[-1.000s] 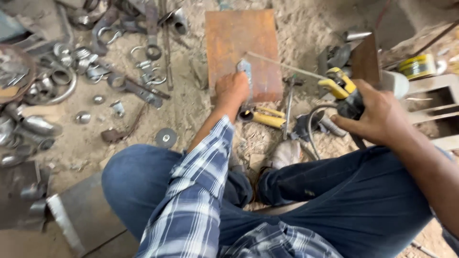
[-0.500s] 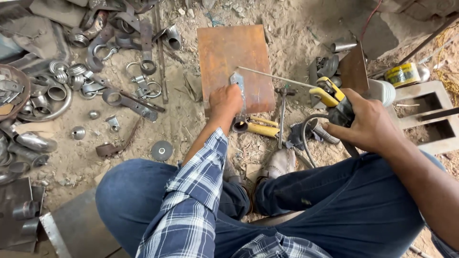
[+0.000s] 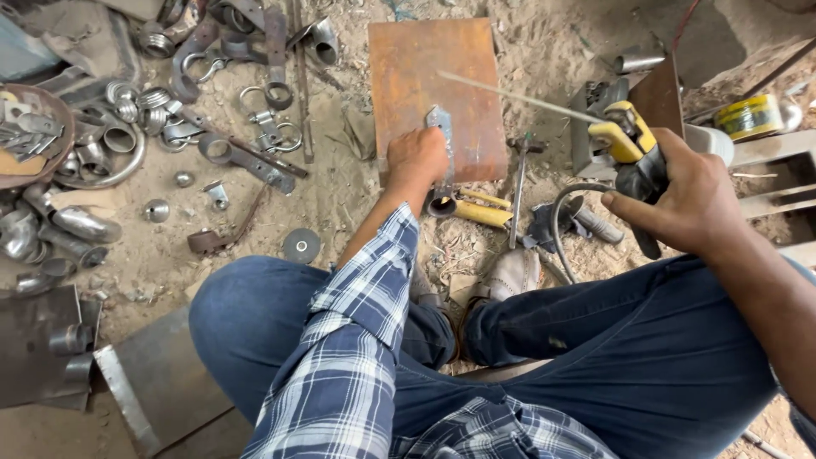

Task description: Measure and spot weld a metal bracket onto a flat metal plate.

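Sitting on sandy ground, left hand (image 3: 416,159) closed on a small metal bracket (image 3: 442,153), pinning it to the rusty plate (image 3: 433,68); bracket's long axis running away from the body. Right hand (image 3: 688,200) wrapped tight round a yellow electrode holder (image 3: 625,140), rod (image 3: 518,96) pointing left over the plate, tip up-left of the bracket. Rusty bowl (image 3: 51,106) far left, flat metal bits inside.
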